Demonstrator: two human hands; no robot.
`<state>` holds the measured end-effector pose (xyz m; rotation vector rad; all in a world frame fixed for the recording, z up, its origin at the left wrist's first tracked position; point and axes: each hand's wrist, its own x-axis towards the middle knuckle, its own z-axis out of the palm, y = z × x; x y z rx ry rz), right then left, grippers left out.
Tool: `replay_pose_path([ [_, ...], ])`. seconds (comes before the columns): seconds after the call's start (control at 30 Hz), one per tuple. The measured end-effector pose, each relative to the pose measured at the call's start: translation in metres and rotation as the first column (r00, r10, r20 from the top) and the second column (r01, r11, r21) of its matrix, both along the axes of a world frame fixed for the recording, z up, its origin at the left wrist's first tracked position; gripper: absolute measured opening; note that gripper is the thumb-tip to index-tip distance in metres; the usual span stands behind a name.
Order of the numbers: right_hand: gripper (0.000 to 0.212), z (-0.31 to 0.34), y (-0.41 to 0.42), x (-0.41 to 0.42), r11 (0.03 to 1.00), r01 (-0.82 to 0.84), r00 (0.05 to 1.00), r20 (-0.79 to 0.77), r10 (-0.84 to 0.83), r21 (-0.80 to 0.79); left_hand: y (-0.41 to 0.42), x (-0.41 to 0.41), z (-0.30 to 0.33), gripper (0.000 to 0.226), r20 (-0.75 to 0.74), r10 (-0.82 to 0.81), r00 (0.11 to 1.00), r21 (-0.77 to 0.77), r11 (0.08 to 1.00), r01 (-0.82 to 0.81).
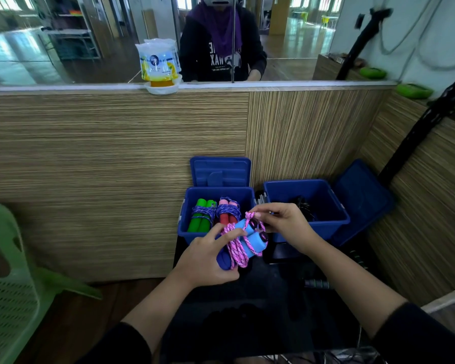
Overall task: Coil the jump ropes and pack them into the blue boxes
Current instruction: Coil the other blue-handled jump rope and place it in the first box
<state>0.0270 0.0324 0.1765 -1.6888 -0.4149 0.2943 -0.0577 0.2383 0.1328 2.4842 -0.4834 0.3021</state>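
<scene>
My left hand (208,258) grips a jump rope with light-blue handles (255,239), its pink rope (235,246) wound around them. My right hand (284,223) pinches the pink rope's end just above the handles. Both hands hover in front of the left blue box (184,219), which holds a coiled green-handled rope (202,215) and a coiled red-handled rope (227,212). The right blue box (334,214) holds a dark rope (304,204), partly hidden by my right hand.
The boxes' lids (221,172) lean open against the striped wooden partition (116,158). A green plastic chair (13,282) stands at the left. Another rope handle (317,284) lies on the dark surface below the right box. A packet (158,64) sits on the ledge.
</scene>
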Motion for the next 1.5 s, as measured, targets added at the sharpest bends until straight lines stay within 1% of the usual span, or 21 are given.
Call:
replay_pose_path([
  [0.1, 0.016, 0.001, 0.004, 0.002, 0.994, -0.066, 0.998, -0.028, 0.064, -0.084, -0.006, 0.0, -0.002, 0.074, 0.006, -0.06, 0.998, 0.015, 0.998, 0.06],
  [0.17, 0.019, 0.001, 0.008, 0.0, 0.989, -0.088, 0.995, -0.064, 0.08, -0.118, -0.01, -0.001, 0.0, 0.074, 0.027, -0.086, 0.996, -0.016, 0.996, 0.087],
  [0.27, 0.024, -0.003, 0.004, 0.003, 0.995, -0.093, 0.974, -0.21, 0.088, -0.016, -0.01, 0.0, 0.003, 0.071, 0.044, -0.041, 0.998, -0.033, 0.999, 0.042],
  [0.33, 0.021, -0.003, -0.002, 0.004, 0.995, -0.074, 0.944, -0.316, 0.09, 0.063, -0.007, 0.001, 0.004, 0.066, 0.035, 0.026, 0.999, -0.021, 0.999, -0.025],
  [0.47, 0.024, -0.005, -0.004, 0.002, 0.993, -0.038, 0.889, -0.45, 0.084, 0.111, -0.003, 0.005, -0.004, 0.064, 0.021, 0.103, 0.994, -0.001, 0.995, -0.103],
  [0.53, 0.03, -0.006, 0.001, -0.003, 0.988, -0.009, 0.857, -0.508, 0.088, 0.156, -0.007, 0.007, -0.008, 0.067, -0.039, 0.162, 0.986, -0.062, 0.984, -0.164],
  [0.57, 0.03, -0.006, 0.006, -0.007, 0.982, 0.02, 0.846, -0.527, 0.084, 0.188, -0.011, 0.008, -0.01, 0.068, -0.081, 0.19, 0.978, -0.138, 0.97, -0.2],
  [0.63, 0.032, -0.01, 0.016, -0.017, 0.967, 0.087, 0.861, -0.506, 0.048, 0.24, -0.021, 0.01, -0.011, 0.063, -0.16, 0.217, 0.963, -0.329, 0.908, -0.259],
  [0.7, 0.051, -0.02, 0.022, -0.024, 0.973, 0.085, 0.919, -0.393, 0.006, 0.214, -0.03, 0.013, -0.009, 0.046, -0.234, 0.219, 0.947, -0.488, 0.816, -0.31],
  [0.77, 0.069, -0.029, 0.023, -0.025, 0.984, 0.053, 0.961, -0.277, -0.005, 0.167, -0.035, 0.016, -0.006, 0.036, -0.352, 0.181, 0.919, -0.587, 0.722, -0.367],
  [0.83, 0.068, -0.029, 0.022, -0.024, 0.971, 0.078, 0.961, -0.278, -0.013, 0.226, -0.038, 0.018, -0.004, 0.031, -0.384, 0.166, 0.908, -0.632, 0.67, -0.389],
  [0.93, 0.06, -0.028, 0.028, -0.024, 0.92, 0.123, 0.92, -0.391, 0.035, 0.371, -0.041, 0.019, -0.006, 0.026, -0.326, 0.198, 0.924, -0.633, 0.68, -0.369],
  [1.03, 0.06, -0.031, 0.031, -0.025, 0.903, 0.123, 0.915, -0.4, 0.058, 0.413, -0.045, 0.023, -0.012, 0.027, -0.301, 0.235, 0.924, -0.638, 0.671, -0.378],
  [1.1, 0.059, -0.032, 0.031, -0.025, 0.927, 0.106, 0.927, -0.373, 0.038, 0.359, -0.048, 0.024, -0.014, 0.027, -0.306, 0.25, 0.919, -0.636, 0.664, -0.393],
  [1.17, 0.059, -0.034, 0.03, -0.024, 0.969, 0.084, 0.953, -0.302, -0.009, 0.234, -0.051, 0.026, -0.018, 0.028, -0.34, 0.253, 0.906, -0.625, 0.659, -0.418],
  [1.2, 0.063, -0.035, 0.028, -0.024, 0.985, 0.067, 0.966, -0.256, -0.025, 0.156, -0.052, 0.027, -0.021, 0.028, -0.356, 0.25, 0.9, -0.622, 0.656, -0.428],
  [1.27, 0.084, -0.034, 0.023, -0.024, 1.0, -0.011, 0.984, -0.178, 0.012, 0.008, -0.052, 0.028, -0.025, 0.03, -0.372, 0.251, 0.894, -0.617, 0.652, -0.44],
  [1.3, 0.097, -0.033, 0.02, -0.023, 0.997, -0.054, 0.985, -0.164, 0.045, -0.055, -0.052, 0.029, -0.026, 0.032, -0.378, 0.255, 0.89, -0.613, 0.651, -0.447],
  [1.37, 0.109, -0.031, 0.013, -0.021, 0.98, -0.133, 0.98, -0.17, 0.107, -0.15, -0.048, 0.031, -0.029, 0.032, -0.366, 0.281, 0.887, -0.598, 0.66, -0.455],
  [1.43, 0.114, -0.032, 0.011, -0.023, 0.953, -0.194, 0.97, -0.187, 0.152, -0.231, -0.043, 0.034, -0.035, 0.032, -0.352, 0.318, 0.88, -0.586, 0.659, -0.472],
  [1.5, 0.107, -0.039, 0.017, -0.025, 0.965, -0.149, 0.976, -0.189, 0.108, -0.217, -0.039, 0.035, -0.041, 0.033, -0.359, 0.317, 0.878, -0.6, 0.642, -0.477],
])
